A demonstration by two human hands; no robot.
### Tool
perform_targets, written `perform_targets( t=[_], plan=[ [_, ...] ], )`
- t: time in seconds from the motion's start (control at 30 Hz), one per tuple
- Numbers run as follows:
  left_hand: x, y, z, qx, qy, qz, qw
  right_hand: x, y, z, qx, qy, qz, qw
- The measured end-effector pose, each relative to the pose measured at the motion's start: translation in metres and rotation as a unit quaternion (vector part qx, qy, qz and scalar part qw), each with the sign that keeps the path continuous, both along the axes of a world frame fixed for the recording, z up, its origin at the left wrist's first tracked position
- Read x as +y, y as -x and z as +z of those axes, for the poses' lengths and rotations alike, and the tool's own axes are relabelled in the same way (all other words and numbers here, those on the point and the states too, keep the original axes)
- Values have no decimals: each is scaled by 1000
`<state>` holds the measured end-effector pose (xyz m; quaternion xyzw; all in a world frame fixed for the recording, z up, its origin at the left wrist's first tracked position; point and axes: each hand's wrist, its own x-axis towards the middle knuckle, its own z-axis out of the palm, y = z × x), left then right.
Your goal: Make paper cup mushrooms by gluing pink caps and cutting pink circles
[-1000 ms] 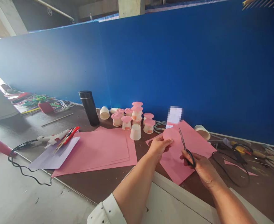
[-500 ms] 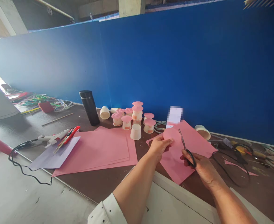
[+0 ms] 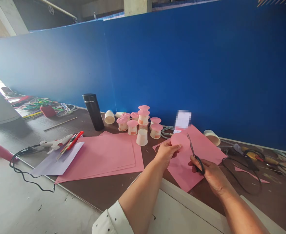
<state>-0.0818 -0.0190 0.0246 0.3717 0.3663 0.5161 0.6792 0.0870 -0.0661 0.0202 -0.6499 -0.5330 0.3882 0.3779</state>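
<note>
My left hand (image 3: 168, 151) pinches the lower edge of a round pink paper disc (image 3: 179, 139) between thumb and fingers. In my right hand (image 3: 207, 172) are black-handled scissors (image 3: 191, 146), their blades pointing up beside the disc's right edge. The blades look closed or nearly so. Beneath both hands lies a pink paper sheet (image 3: 182, 177) on the dark table. To the left stand several small paper cups with pink paper roofs (image 3: 156, 130), two of them stacked. A plain white cup (image 3: 142, 137) is upside down in front of them.
More pink sheets (image 3: 104, 156) lie to the left, with a glue gun (image 3: 57, 142) and a red utility knife (image 3: 71, 143) on a pale sheet (image 3: 60, 164). A black bottle (image 3: 93, 112) stands behind. Cables (image 3: 245, 169) and another cup (image 3: 211, 137) are at right, below the blue partition (image 3: 182, 65).
Almost nothing differs. Both hands, the disc and the scissors hold nearly the same position; the view has shifted very slightly.
</note>
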Motion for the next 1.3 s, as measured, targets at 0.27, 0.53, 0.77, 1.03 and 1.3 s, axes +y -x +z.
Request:
perform_targets(
  t=[0.27, 0.53, 0.77, 1.03, 1.3],
  plan=[
    [-2, 0, 2, -1, 1, 1, 1000, 1, -2, -2, -7, -4, 3, 1000],
    [-2, 0, 2, -2, 2, -2, 1000, 0, -2, 0, -26, -4, 1, 1000],
    [-3, 0, 3, -4, -6, -3, 1000, 0, -2, 0, -29, 2, -1, 1000],
    [-3, 0, 5, -4, 4, 0, 1000, -1, 0, 1, -25, -3, 0, 1000],
    [-4, 0, 5, -9, -2, 0, 1000, 0, -3, -2, -28, 5, 6, 1000]
  ],
)
